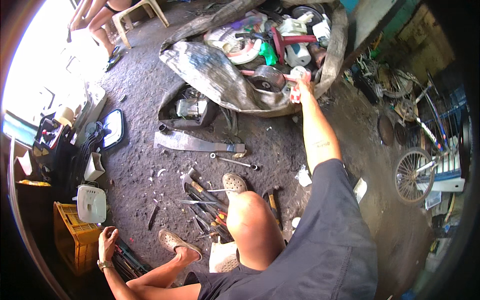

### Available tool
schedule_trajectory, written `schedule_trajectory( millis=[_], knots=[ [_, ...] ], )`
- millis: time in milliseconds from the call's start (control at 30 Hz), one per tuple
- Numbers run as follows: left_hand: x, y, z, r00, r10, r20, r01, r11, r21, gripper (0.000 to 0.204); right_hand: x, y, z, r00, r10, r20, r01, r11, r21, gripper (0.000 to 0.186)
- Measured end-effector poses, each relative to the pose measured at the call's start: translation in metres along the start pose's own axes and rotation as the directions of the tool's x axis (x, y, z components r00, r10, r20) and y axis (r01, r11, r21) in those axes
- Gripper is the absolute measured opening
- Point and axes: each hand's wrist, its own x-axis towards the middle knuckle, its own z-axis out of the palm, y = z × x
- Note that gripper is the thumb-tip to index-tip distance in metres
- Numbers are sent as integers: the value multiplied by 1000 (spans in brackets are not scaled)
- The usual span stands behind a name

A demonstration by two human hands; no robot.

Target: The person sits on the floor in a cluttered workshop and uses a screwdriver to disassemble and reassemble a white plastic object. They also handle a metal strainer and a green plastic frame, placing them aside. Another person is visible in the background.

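Grey and grimy, the big sack (215, 70) lay open on the dirt floor (280, 145) ahead of you, stuffed with scrap: a red plastic piece (287, 40), a green bit (269, 54), white casings and a dark round disc (267, 77). Your right hand (300, 85) was stretched far out to the sack's near edge, fingers closed around a small red-and-white object (298, 75) right at the rim, just beside the disc. What that object was could not be told from this far off.

Your left hand (107, 240) was down low at your left side, resting on a bundle of dark tools or rods (127, 260) next to the yellow crate (72, 235). Its fingers were curled over the bundle, but whether it truly gripped them could not be told.

Between your hands, on the floor, lay a long flat machete blade (197, 144), a metal wrench (235, 161) just beyond it, and a heap of screwdrivers and pliers (207, 207) near your sandalled feet (175, 242). A hammer (192, 181) sat at the heap's far end. A white fan housing (91, 202) stood above the crate.

Off to the right, well apart, a bicycle wheel (412, 175) leaned among other clutter. Another person's legs showed beside a plastic stool (137, 12) at the top left.
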Motion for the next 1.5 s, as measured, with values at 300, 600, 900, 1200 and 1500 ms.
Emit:
schedule_trajectory(
  millis=[300,600,900,1200,1500],
  knots=[
    [15,72,20,986,156,57,-161,980,117,38,-133,188,-30,923,-381,46,383,923,-38,36],
    [-7,88,12,959,284,24,-284,951,122,33,-202,142,-29,835,-534,-132,521,845,-122,36],
    [-55,132,8,907,417,-65,-411,908,85,39,-215,-48,11,273,-960,-67,908,280,-310,30],
    [-86,147,-1,834,528,-159,-523,849,78,39,-360,-126,-7,-94,-992,88,993,-87,75,32],
    [-110,147,-5,949,304,-84,-211,417,-884,62,-482,-126,-1,-547,-589,594,781,-615,110,31]
  ],
)
